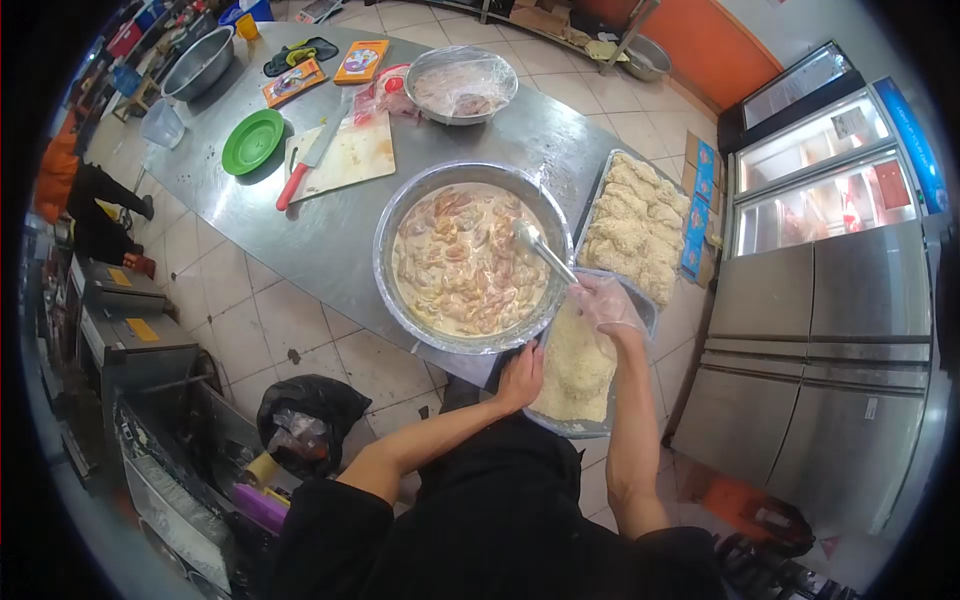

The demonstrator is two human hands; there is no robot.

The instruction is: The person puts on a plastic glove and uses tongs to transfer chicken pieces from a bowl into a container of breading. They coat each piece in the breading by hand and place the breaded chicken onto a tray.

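Note:
My right hand [605, 305], in a clear plastic glove, is closed around the handle of metal tongs [545, 250]. Their rounded tip reaches into a large metal bowl [385, 275] of raw meat pieces [465, 250] in pale, milky liquid. My bare left hand [520, 380] rests at the bowl's near side with fingers extended, beside the edge of a clear tub [575, 430]. Pale yellow crumbs [570, 375] fill that tub, which lies beneath my right wrist. Beyond it, a tray [592, 190] is heaped with crumb-coated pieces [635, 225].
On the metal table [270, 225] lie a red-handled knife [310, 160], a cutting board [360, 155], a green plate [252, 142] and a plastic-covered bowl [462, 85]. A steel refrigerator [800, 340] stands right. A black bag [315, 400] sits at lower left; another person [95, 205] is far left.

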